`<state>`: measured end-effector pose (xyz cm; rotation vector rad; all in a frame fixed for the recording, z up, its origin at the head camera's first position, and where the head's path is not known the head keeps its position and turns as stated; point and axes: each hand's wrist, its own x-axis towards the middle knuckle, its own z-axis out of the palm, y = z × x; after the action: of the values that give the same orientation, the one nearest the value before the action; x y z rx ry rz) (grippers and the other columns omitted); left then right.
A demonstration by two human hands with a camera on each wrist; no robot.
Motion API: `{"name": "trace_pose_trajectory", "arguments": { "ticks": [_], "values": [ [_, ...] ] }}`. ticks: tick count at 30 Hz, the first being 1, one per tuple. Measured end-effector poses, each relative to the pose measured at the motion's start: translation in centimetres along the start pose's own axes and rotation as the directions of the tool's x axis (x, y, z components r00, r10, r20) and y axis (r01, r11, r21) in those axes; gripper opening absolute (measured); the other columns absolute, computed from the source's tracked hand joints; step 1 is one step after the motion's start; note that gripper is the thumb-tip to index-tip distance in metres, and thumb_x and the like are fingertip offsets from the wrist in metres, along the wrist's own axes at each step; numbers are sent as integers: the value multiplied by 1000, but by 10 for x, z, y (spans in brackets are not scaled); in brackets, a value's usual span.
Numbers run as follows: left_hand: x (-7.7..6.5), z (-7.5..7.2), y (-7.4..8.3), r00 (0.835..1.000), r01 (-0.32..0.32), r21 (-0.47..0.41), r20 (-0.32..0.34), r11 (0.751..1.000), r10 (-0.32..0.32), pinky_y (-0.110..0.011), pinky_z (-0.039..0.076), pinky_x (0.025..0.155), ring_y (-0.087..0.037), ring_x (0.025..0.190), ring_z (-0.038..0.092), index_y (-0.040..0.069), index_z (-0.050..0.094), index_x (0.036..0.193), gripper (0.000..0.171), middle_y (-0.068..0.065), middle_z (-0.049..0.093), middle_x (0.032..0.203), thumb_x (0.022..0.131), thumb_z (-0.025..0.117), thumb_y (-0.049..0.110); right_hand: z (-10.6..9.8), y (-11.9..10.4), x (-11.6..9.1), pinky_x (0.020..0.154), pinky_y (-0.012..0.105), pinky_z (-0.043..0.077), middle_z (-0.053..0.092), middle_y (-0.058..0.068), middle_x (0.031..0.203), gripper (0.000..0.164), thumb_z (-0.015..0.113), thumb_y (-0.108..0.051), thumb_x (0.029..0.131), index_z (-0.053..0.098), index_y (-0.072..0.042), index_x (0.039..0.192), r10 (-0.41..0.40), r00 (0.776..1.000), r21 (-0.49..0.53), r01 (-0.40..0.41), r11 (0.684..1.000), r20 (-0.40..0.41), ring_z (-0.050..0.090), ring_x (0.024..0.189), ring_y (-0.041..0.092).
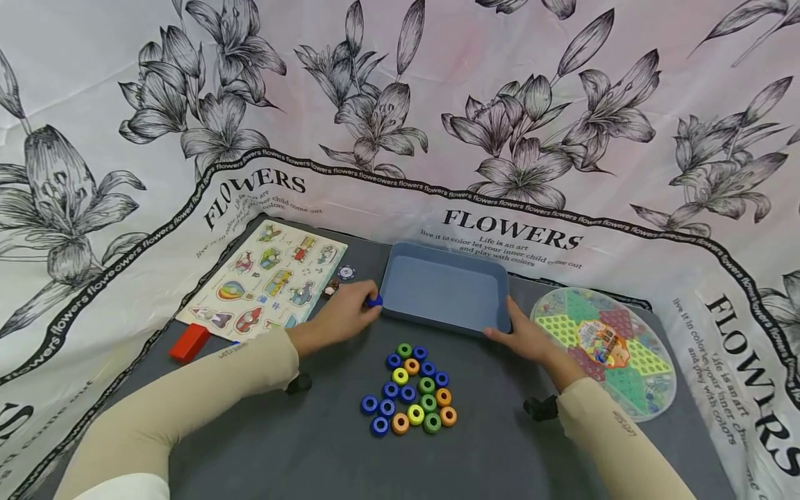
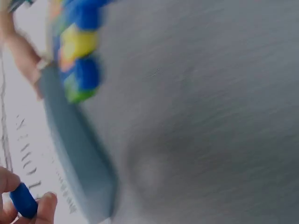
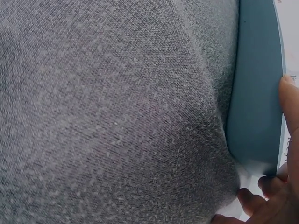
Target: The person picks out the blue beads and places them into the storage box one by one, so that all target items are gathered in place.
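Observation:
My left hand (image 1: 340,310) pinches a blue ring-shaped bead (image 1: 375,301) between thumb and fingers, beside the left end of a blue-grey tray (image 1: 444,286). In the left wrist view the same blue bead (image 2: 23,200) shows at the lower left between the fingertips. My right hand (image 1: 528,338) grips the tray at its near right corner. The right wrist view has the thumb at the rim of the tray (image 3: 257,93) and the other fingers around the corner. Several ring beads (image 1: 403,396) in blue, green, yellow and orange lie in a group in front of the tray.
A picture puzzle board (image 1: 253,278) lies at the left, with a red block (image 1: 189,343) at its near edge. Near its right edge sits a small patterned disc (image 1: 346,272). A round star-patterned game board (image 1: 603,389) lies at the right. Flower-printed cloth (image 1: 375,201) borders the back.

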<state>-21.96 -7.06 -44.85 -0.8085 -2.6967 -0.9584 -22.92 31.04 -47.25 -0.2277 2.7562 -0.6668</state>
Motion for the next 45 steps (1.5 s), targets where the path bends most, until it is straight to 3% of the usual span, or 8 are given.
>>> {"name": "trace_pose_trajectory", "arguments": {
  "ticks": [5,9,14,21,28,38,45],
  "values": [
    [37,-7,-9,998,63,-3,1,998,-63,-22,30,48,-12,52,43,7,48,90,23,-2,49,66,83,66,18,6,-4,1,111,59,17,0,28,153,106,53,-59,85,-5,4,147,0,1000,3,0,1000,10,10,139,46],
    [65,-2,-17,992,123,52,-1,991,-124,-26,46,59,-16,69,56,7,64,96,18,-6,64,85,81,67,16,7,-5,3,111,58,17,-2,26,154,106,53,-60,85,-6,2,147,5,999,15,-5,1000,32,9,140,45],
    [99,6,-21,981,188,61,41,980,-191,-34,54,72,-23,86,64,3,68,106,27,-11,67,103,82,65,14,2,-1,2,111,59,16,-4,25,154,106,52,-60,85,-10,0,147,24,999,28,-25,999,36,9,140,45],
    [132,6,-17,976,214,115,26,970,-218,-33,53,73,-21,83,62,5,70,98,20,-10,68,96,82,67,17,2,4,2,111,59,10,-6,25,154,105,54,-57,86,-10,1,147,3,1000,48,-4,999,18,2,141,45],
    [146,-2,-8,970,243,101,5,965,-244,-35,50,92,-25,111,59,7,64,119,40,-10,64,119,83,69,22,3,4,2,112,59,10,-7,23,155,105,53,-58,86,-11,-2,148,16,1000,53,-17,998,15,0,142,43],
    [148,-3,-10,975,218,157,10,963,-223,-36,51,90,-24,109,60,10,64,120,41,-8,65,118,82,70,27,2,3,4,112,59,11,-8,22,155,106,53,-60,85,-13,-3,148,25,999,84,-27,996,29,0,142,43],
    [145,-2,-7,970,235,161,17,958,-241,-36,50,92,-25,112,59,10,63,121,44,-8,64,121,82,70,28,4,8,4,111,60,12,-8,21,155,106,51,-61,85,-13,-5,148,25,999,75,-28,997,29,1,141,44]
  ]
}}
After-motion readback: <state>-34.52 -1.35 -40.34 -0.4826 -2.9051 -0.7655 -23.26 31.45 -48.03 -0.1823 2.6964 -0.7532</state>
